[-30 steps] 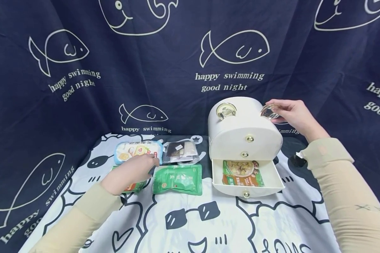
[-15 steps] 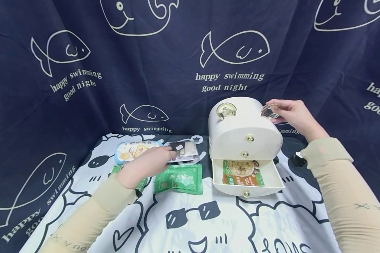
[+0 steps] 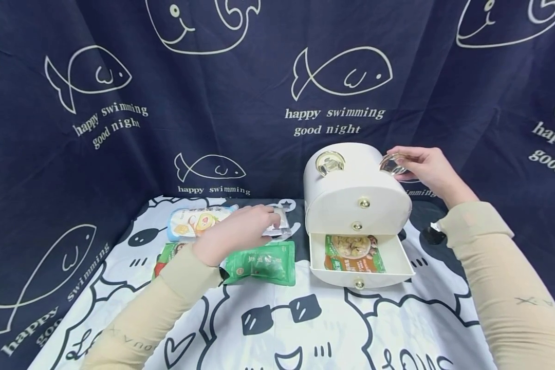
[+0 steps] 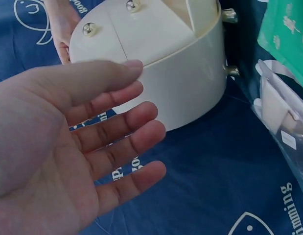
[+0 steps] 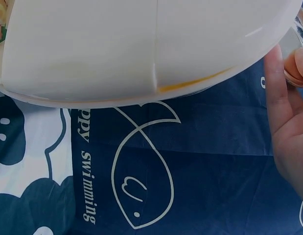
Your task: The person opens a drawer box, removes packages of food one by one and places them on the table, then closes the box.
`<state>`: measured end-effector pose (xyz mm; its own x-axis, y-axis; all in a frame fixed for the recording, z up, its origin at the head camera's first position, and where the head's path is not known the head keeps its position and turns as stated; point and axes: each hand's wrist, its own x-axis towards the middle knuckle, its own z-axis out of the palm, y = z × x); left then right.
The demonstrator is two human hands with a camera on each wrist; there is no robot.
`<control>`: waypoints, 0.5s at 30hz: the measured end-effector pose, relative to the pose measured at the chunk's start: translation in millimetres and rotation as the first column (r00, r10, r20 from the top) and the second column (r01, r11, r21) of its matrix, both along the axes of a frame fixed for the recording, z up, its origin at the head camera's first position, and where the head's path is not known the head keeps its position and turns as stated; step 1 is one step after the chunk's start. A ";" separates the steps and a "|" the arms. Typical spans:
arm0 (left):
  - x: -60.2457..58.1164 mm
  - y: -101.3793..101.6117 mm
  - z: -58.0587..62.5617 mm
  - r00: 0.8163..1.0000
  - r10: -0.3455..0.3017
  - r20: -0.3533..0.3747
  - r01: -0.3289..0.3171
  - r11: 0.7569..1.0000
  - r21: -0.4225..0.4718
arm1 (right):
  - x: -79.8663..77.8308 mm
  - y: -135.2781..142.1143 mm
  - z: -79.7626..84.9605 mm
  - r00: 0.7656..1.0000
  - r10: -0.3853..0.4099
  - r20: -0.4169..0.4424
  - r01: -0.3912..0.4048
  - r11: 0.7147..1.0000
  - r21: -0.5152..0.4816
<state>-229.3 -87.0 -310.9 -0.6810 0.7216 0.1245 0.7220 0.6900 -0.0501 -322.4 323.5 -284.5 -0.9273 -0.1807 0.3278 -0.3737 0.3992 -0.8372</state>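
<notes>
My left hand (image 3: 242, 228) hovers above the packets at the left, fingers spread loosely and nothing held, as the left wrist view shows. Beneath or beside it lie a clear plastic bag (image 3: 284, 227), mostly hidden, and a flat green packet (image 3: 261, 263). My right hand (image 3: 423, 167) pinches the gold round ear (image 3: 388, 164) on the right of a white drawer box (image 3: 356, 205). The box's bottom drawer (image 3: 363, 278) is pulled out, with a green-and-orange food packet (image 3: 353, 254) lying in it. The upper drawers stand closed.
A white-and-blue pouch (image 3: 187, 223) and a green-and-red packet (image 3: 166, 256) lie left of the hand, partly covered by the arm. A second gold ear (image 3: 330, 163) tops the box's left side. A dark blue curtain (image 3: 240, 103) hangs close behind.
My left hand has moved rightward from over the white-and-blue pouch to over the clear bag. The right hand keeps its pinch on the gold ear; box and drawer are unchanged.
</notes>
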 end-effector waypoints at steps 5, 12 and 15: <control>-2.4 9.0 1.6 1.000 -0.023 0.003 0.023 1.000 0.006 | -0.6 0.4 -1.2 1.000 0.005 -0.012 -0.005 1.000 -0.003; -7.6 20.5 -1.7 0.998 -0.046 -0.041 0.046 0.999 -0.003 | -1.7 0.1 -1.8 1.000 -0.003 -0.023 0.003 1.000 0.017; -9.1 25.9 -3.3 0.996 -0.068 -0.051 0.069 0.998 0.003 | -1.2 0.5 -1.3 1.000 -0.013 -0.019 0.013 0.999 0.032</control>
<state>-238.4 -61.1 -314.1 -0.6226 0.7657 0.1613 0.7643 0.6393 -0.0845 -323.5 324.0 -285.8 -0.9234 -0.1793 0.3395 -0.3839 0.4306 -0.8168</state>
